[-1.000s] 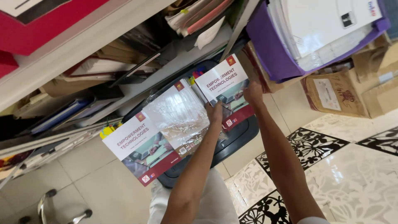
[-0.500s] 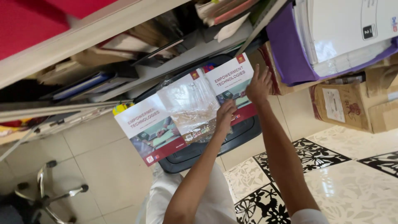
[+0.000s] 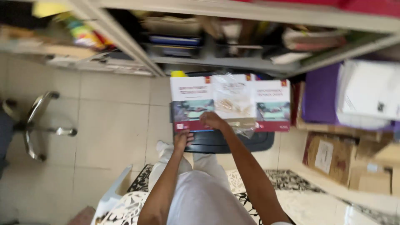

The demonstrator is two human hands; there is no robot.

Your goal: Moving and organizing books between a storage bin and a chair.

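Three books lie side by side on a dark plastic bin (image 3: 250, 141). The left book (image 3: 189, 89) and the right book (image 3: 273, 104) have white and dark red covers. The middle book (image 3: 233, 98) is wrapped in clear plastic. My left hand (image 3: 183, 139) grips the lower edge of the left book from below. My right hand (image 3: 212, 120) lies on top, at the seam between the left and middle books. Motion blur hides whether its fingers are closed on anything.
A metal shelf (image 3: 208, 62) crammed with folders and papers runs above the books. A purple folder (image 3: 318, 96) with white sheets and cardboard boxes (image 3: 329, 156) stand to the right. A chair's chrome base (image 3: 37, 121) is on the tiles at left.
The view has swung round, so the books now run level. My right hand has left the right book for the left-middle seam. My left hand has dropped to the left book's lower edge.
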